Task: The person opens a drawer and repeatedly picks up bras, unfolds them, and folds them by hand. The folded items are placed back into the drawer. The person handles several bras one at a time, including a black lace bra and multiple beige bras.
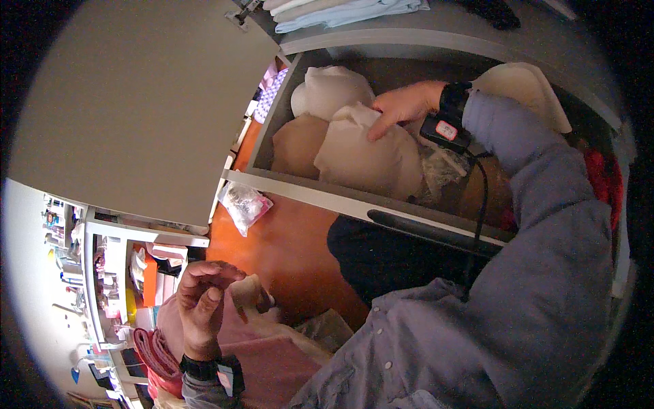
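My right hand (pixel 409 105) reaches into a pulled-out drawer (pixel 306 184), with thumb and fingers on the edge of a cream cup-shaped fabric piece (pixel 368 153). A whiter rounded fabric piece (pixel 332 92) lies behind it, and a tan one (pixel 300 143) sits at its left. Another cream piece (pixel 521 92) is partly covered by my right wrist and sleeve. Over pink bedding (pixel 260 353), my left hand (pixel 204 301) is raised with bent fingers and the thumb apart. Close by its fingertips is a small beige object (pixel 246 291); whether they touch is unclear.
A large cabinet door (pixel 138 102) stands open at the left. Folded clothes (pixel 347 13) lie above the drawer. Crumpled clear plastic (pixel 444 168) and red fabric (pixel 603 179) are inside it. A plastic bag (pixel 245 204) rests on the orange-brown floor (pixel 291 230). A cable (pixel 483 199) hangs from my right wrist.
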`<state>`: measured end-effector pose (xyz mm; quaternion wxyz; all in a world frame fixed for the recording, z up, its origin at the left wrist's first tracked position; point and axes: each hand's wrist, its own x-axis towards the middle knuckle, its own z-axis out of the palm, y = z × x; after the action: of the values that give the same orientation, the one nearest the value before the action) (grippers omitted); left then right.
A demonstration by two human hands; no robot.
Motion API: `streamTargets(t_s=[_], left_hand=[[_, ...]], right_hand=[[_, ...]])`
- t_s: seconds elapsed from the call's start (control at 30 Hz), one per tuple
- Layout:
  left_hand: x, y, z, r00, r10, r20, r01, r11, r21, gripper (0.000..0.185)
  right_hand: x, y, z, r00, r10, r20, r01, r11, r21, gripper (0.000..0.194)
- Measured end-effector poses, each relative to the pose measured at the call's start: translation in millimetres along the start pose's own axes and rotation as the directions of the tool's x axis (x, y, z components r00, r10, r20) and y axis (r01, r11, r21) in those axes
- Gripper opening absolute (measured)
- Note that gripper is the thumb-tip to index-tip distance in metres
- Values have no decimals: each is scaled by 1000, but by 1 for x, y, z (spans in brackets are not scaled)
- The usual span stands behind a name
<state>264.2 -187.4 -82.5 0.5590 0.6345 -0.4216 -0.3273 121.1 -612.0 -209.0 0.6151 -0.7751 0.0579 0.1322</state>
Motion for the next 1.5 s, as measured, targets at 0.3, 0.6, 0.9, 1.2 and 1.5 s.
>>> streamTargets(t_s=[0.3, 0.6, 0.9, 1.2, 1.5], left_hand=[[6, 0, 5, 998, -2, 69, 4, 1000, -24, 35], [5, -2, 1, 998, -22, 64, 22, 1000, -9, 34], [5, -4, 1, 998, -14, 67, 14, 1000, -1, 37], [5, -9, 4, 996, -40, 80, 43, 999, -27, 35], [7, -5, 1, 996, 4, 84, -5, 1000, 14, 33]], right_hand=[[40, -2, 15, 874, -263, -408, 239, 965, -110, 52], [32, -30, 35, 812, -356, -463, -18, 777, -629, 42], [29, -19, 73, 770, -627, -121, 83, 286, -955, 82], [55, -11, 54, 806, -591, -14, 27, 60, -998, 101], [37, -8, 45, 753, -656, -62, 151, 264, -952, 85]])
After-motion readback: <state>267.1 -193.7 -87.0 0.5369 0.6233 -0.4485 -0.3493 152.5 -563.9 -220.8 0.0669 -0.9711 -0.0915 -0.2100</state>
